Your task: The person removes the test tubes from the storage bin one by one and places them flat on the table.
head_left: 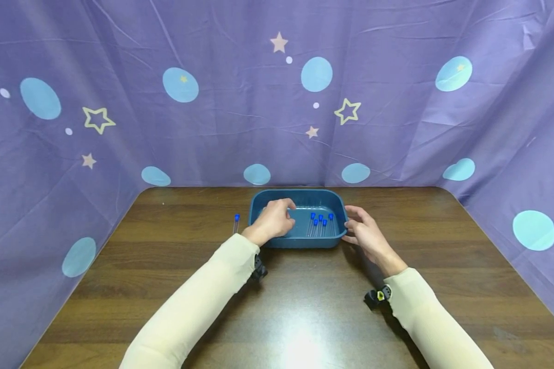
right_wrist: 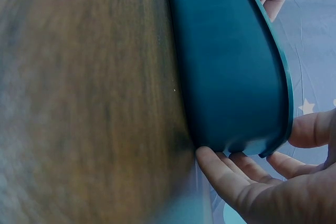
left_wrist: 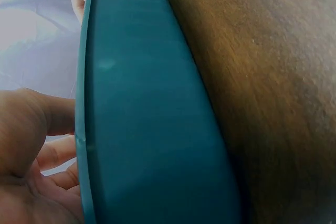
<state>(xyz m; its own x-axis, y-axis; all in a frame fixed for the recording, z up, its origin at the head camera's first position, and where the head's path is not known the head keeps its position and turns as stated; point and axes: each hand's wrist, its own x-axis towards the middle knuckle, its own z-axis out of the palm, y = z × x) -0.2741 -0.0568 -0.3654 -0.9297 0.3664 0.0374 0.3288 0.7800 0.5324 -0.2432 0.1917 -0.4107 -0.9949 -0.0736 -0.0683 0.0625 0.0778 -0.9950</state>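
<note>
A blue-green plastic tray (head_left: 300,243) stands on the table. My left hand (head_left: 273,220) reaches over its left end, fingers bent with a gap between index finger and thumb. In the left wrist view its fingertips disappear behind the tray rim (left_wrist: 80,129), and nothing shows in its grasp. Several slim clear tubes with blue caps (head_left: 320,218) lie side by side in the right half of the tray. Against the tray's right end, my right hand (head_left: 367,233) rests spread fingers (right_wrist: 223,171) on the outer wall, one digit touching the rim.
One more blue-capped tube (head_left: 236,223) lies on the wooden table (head_left: 180,225) left of the tray, partly behind the left sleeve (head_left: 203,297). A purple curtain (head_left: 240,102) with stars and dots hangs behind the table and along its sides.
</note>
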